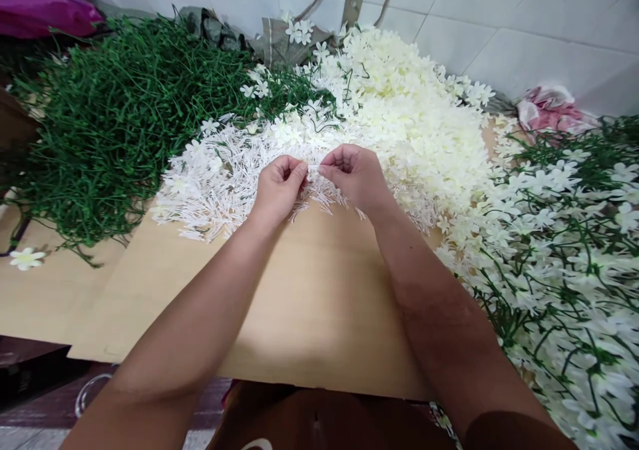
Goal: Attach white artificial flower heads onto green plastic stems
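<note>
A thin white stamen-like strand (313, 168) stretches between my fingertips over the pile's near edge. My left hand (277, 189) pinches one end of it between thumb and forefinger. At the other end my right hand (358, 176) has thumb and forefinger closed, its other fingers curled in. Right behind and below both hands lies a heap of similar white strands (227, 170). A big mound of cream-white fabric flower heads (414, 117) rises beyond my right hand.
Green plastic stems (130, 104) are heaped at the left. Finished-looking white flowers on green stems (569, 263) cover the right side. One flower (27, 258) lies apart on the cardboard sheet (319, 290). A tiled wall (464, 17) closes off the back.
</note>
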